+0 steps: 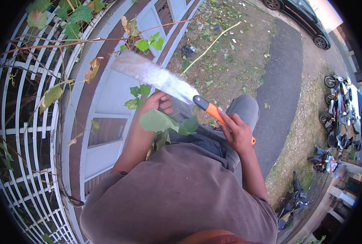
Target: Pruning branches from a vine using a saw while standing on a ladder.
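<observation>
My right hand (238, 130) is wrapped round the orange and black handle (216, 114) of a machete. Its broad, pale blade (160, 79) points up and to the left, smeared by glare or motion, and passes just above my left hand (161, 103). The fingers of that hand are curled on a leafy vine; the grip itself is partly hidden. Large green leaves (158, 120) hang below the left hand, and smaller leaves (137, 96) sit beside it. A long yellow-green stem (211, 44) runs from behind the blade toward the upper right.
A white slatted fence (30, 130) and a grey-blue panelled wall (111, 93) stand on the left. Thin reddish vines (67, 45) with leaves cross them. Cut leaves lie on the ground (230, 65). Beyond a paved strip (285, 69) are motorcycles (337, 110) and a dark car (303, 18).
</observation>
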Action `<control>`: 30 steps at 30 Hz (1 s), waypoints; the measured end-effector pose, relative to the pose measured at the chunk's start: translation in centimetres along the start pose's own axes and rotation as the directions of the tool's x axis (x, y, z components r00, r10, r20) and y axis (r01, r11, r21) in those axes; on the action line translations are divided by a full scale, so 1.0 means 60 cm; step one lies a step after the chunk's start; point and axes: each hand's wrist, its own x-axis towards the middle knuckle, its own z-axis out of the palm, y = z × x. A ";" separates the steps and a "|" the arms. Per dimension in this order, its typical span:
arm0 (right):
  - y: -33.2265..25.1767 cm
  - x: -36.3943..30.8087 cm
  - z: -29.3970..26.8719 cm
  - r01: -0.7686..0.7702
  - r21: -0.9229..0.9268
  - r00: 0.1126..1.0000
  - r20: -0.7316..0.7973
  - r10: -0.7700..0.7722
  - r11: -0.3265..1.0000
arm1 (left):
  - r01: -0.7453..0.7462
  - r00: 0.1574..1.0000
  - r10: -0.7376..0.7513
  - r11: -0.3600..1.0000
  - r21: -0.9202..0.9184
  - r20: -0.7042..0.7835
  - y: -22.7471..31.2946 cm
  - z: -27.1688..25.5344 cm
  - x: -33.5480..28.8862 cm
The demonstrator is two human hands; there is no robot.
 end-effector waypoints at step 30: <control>0.004 -0.006 -0.026 -0.035 -0.082 0.999 -0.012 0.035 0.996 | 0.023 0.957 0.002 0.996 0.084 -0.290 -0.023 0.022 0.010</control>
